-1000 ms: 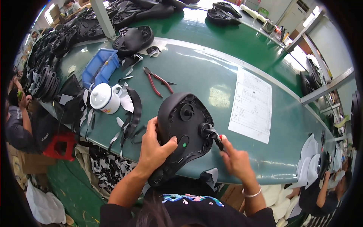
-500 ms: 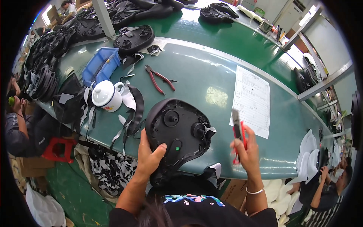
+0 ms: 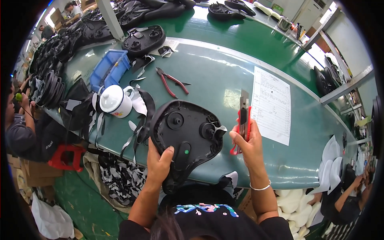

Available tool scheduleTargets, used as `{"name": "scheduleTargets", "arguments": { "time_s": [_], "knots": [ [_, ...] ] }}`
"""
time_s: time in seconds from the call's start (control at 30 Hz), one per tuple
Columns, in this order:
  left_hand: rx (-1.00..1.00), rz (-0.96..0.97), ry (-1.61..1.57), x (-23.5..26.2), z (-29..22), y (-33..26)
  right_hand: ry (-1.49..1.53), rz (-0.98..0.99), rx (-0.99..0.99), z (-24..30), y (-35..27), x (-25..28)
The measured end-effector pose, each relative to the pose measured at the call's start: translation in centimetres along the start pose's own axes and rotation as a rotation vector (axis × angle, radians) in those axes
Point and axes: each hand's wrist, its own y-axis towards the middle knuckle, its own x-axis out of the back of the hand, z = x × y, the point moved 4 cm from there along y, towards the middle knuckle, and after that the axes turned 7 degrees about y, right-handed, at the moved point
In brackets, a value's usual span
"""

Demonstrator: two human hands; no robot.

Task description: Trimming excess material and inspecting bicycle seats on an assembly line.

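Note:
A black bicycle saddle [image 3: 192,130], underside up, is gripped at its left edge by my left hand [image 3: 160,162]. My thumb lies over the rim and the other fingers go beneath it, out of sight. A grey-white flap of cover material [image 3: 219,131] sticks out at the saddle's right side. My right hand [image 3: 250,144] is closed round a red utility knife [image 3: 243,122], with its blade pointing up and away from me. The knife is just right of the saddle, apart from it. Red-handled cutting pliers [image 3: 170,82] lie on the table beyond the saddle.
Left on the green table [image 3: 200,68] are a white lidded mug [image 3: 115,100], a blue bin [image 3: 109,71] and black and white scraps [image 3: 140,124]. A printed sheet [image 3: 272,106] lies to the right. More saddles [image 3: 144,40] are piled at the back left. Other people sit at both sides.
My right hand has brought the knife left, nearer the saddle, and its blade now shows longer. The saddle in my left hand has shifted slightly up and left.

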Motion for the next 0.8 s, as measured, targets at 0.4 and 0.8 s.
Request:
{"name": "scheduleTargets", "arguments": {
  "time_s": [0.4, 0.8],
  "knots": [
    [0.224, -0.126, -0.312, -0.4, 1.8, -1.0, 0.208, 0.001, -0.023, 0.5, 1.1, -0.9],
    [0.011, -0.022, 0.009, 0.9, -0.6, 0.8, -0.910, 0.189, 0.406, 1.2, -0.4, 1.4]
  ]
}}
